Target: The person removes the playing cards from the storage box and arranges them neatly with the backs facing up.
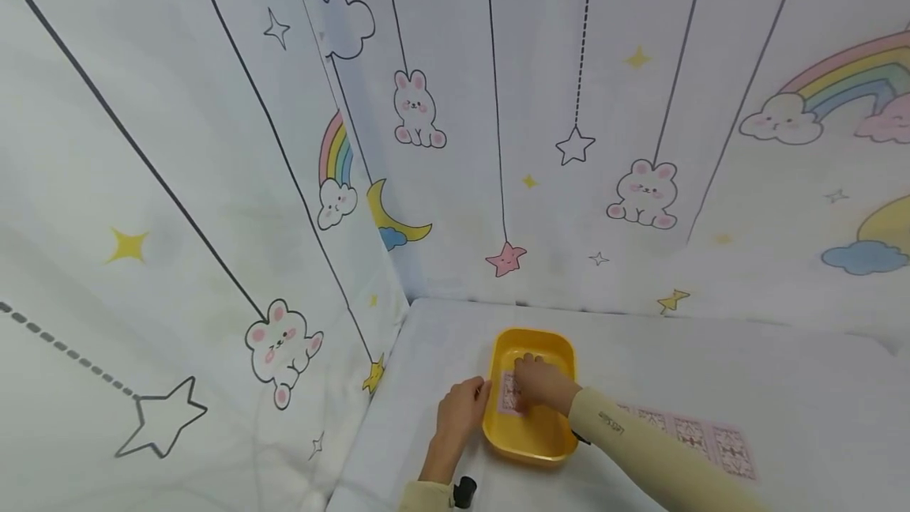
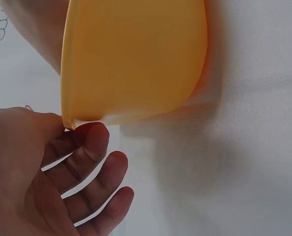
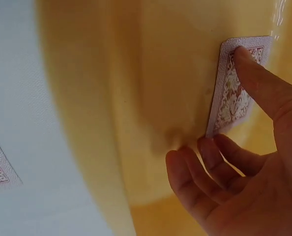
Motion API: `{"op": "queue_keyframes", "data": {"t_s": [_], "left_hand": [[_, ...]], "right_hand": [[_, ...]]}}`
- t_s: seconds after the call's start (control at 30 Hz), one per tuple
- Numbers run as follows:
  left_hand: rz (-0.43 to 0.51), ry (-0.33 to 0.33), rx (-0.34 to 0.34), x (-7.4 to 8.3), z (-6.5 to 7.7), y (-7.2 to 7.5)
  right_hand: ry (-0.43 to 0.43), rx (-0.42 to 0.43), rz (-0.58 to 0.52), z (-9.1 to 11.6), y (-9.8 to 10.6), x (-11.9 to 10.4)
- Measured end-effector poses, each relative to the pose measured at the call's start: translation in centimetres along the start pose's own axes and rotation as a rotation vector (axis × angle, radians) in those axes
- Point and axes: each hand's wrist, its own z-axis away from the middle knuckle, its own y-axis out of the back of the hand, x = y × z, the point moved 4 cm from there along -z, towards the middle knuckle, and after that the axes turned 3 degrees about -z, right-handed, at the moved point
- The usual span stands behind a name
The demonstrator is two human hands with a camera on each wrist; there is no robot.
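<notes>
A yellow plastic tray (image 1: 529,453) with rounded corners stands on the white table. My left hand (image 1: 458,413) is at its left side; in the left wrist view the thumb and forefinger pinch the tray's rim while the other fingers hang loosely curled. Inside the tray, my right hand (image 1: 543,385) holds a playing card (image 3: 229,101) with an ornate pink-and-white back. The right thumb lies on the card's patterned face and the fingertips meet its lower edge. The head view shows this card at the tray's left part, partly covered by the hand.
Several pink-backed playing cards (image 1: 732,453) lie in a row on the table right of the tray, partly hidden by the right sleeve (image 1: 640,441). White curtains (image 1: 455,275) printed with rabbits and stars border the table at the back and left.
</notes>
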Motion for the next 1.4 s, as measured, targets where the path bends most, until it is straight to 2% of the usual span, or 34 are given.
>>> {"op": "queue_keyframes", "data": {"t_s": [0.27, 0.57, 0.8, 1.17, 1.3, 1.4], "left_hand": [[-0.006, -0.007, -0.015, -0.2, 0.3, -0.5], [-0.011, -0.016, -0.003, -0.1, 0.3, -0.2], [-0.015, -0.017, -0.009, 0.1, 0.1, 0.1], [-0.007, -0.006, -0.027, 0.2, 0.0, 0.1], [-0.007, -0.002, -0.024, 0.2, 0.0, 0.1], [-0.012, -0.001, -0.022, 0.1, 0.0, 0.2]], "right_hand": [[-0.013, -0.039, -0.028, 0.3, 0.0, 0.0], [0.057, -0.05, -0.049, -0.3, -0.2, 0.0], [0.034, -0.066, -0.08, -0.7, 0.0, 0.3], [0.033, -0.081, -0.042, -1.2, 0.1, 0.8], [0.053, -0.054, -0.017, -1.1, 0.4, 0.8], [0.099, 0.011, 0.022, -1.1, 0.4, 0.6]]}}
